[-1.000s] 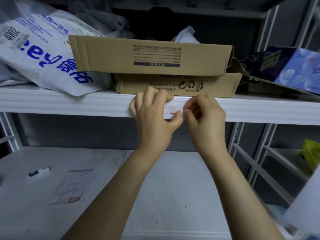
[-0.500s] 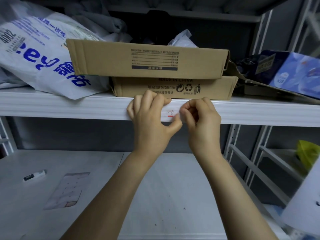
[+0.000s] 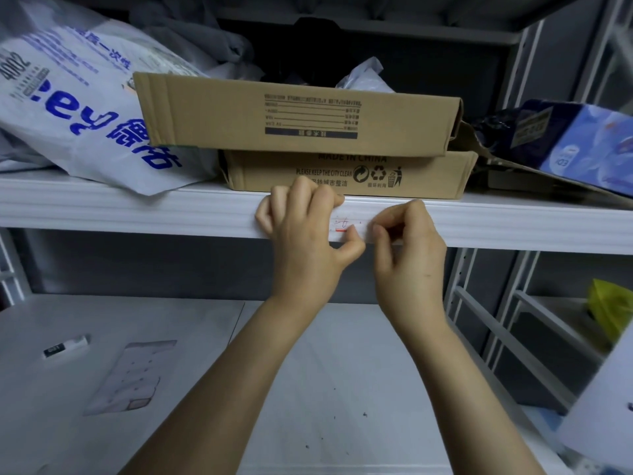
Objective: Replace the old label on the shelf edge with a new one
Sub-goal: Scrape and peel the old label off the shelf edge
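A small white label (image 3: 344, 226) with handwriting and a red line sits on the front face of the white shelf edge (image 3: 137, 214). My left hand (image 3: 305, 241) covers the label's left part: its fingers curl over the top of the edge and the thumb presses the label's lower rim. At the label's right end, my right hand (image 3: 411, 262) has its fingers curled and thumb and forefinger pinching. The hands hide both ends of the label.
Two flat cardboard boxes (image 3: 291, 111) are stacked just above the label, with a white printed bag (image 3: 68, 97) to their left and a blue package (image 3: 582, 142) to their right. A label sheet (image 3: 133, 375) and a small white item (image 3: 66, 346) lie on the lower shelf.
My right hand has shifted slightly right, so more of the label shows between the hands. My left hand keeps its place on the edge.
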